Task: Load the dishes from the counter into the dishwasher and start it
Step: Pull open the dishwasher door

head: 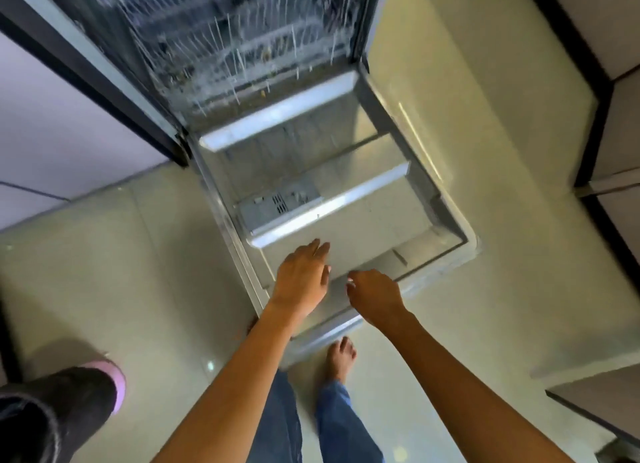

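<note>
The dishwasher door (pixel 363 220) lies folded down flat in front of me, its steel inner face up, with a detergent compartment (pixel 277 202) on it. Behind it the blurred wire rack (pixel 225 39) sits inside the tub; I cannot make out any dishes in it. My left hand (pixel 301 279) hovers over the door's near edge with fingers stretched forward. My right hand (pixel 375 294) is beside it over the same edge, fingers loosely bent, holding nothing.
Pale floor tiles (pixel 121 254) surround the door. Dark-edged cabinet fronts (pixel 52 123) stand on the left and cabinets (pixel 616 133) on the right. My bare foot (pixel 341 358) is just under the door's front edge. Another person's dark leg and pink shoe (pixel 104 383) are at lower left.
</note>
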A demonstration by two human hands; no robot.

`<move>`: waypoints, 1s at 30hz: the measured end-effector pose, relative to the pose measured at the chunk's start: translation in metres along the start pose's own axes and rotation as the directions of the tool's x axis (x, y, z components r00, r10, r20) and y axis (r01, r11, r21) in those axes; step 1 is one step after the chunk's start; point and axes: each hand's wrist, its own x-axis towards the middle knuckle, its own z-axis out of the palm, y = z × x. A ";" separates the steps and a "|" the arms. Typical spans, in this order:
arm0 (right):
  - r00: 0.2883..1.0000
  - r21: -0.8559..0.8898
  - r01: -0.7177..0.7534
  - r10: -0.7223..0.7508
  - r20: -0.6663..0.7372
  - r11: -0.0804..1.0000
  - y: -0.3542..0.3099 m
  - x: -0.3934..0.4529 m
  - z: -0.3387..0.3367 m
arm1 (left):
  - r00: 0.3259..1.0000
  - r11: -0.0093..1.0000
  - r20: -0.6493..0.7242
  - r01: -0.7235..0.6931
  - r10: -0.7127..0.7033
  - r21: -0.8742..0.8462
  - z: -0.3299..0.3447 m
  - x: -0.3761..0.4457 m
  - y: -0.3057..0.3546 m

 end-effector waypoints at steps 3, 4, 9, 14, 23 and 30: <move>0.980 -0.015 0.042 -0.044 -0.195 0.999 -0.026 0.014 -0.083 | 0.976 1.000 -0.217 0.004 0.002 0.025 -0.082 0.026 -0.004; 0.961 -0.008 0.060 -0.060 -0.269 0.998 -0.038 0.020 -0.114 | 0.947 1.000 -0.321 0.001 0.006 0.022 -0.113 0.037 -0.008; 0.754 0.059 0.253 -0.159 -0.637 0.966 -0.105 0.048 -0.245 | 0.744 0.997 -0.667 0.014 0.036 0.070 -0.240 0.070 -0.039; 0.648 -0.052 0.348 -0.280 -0.709 0.936 -0.171 0.097 -0.319 | 0.669 0.966 -0.742 0.159 0.045 0.203 -0.312 0.100 -0.089; 0.753 -0.524 0.234 -0.494 -0.435 0.819 -0.230 0.169 -0.358 | 0.819 0.927 -0.562 0.294 -0.120 0.231 -0.338 0.143 -0.150; 0.698 -0.499 0.220 -0.492 -0.520 0.838 -0.234 0.181 -0.353 | 0.759 0.971 -0.650 0.169 -0.018 0.171 -0.322 0.154 -0.161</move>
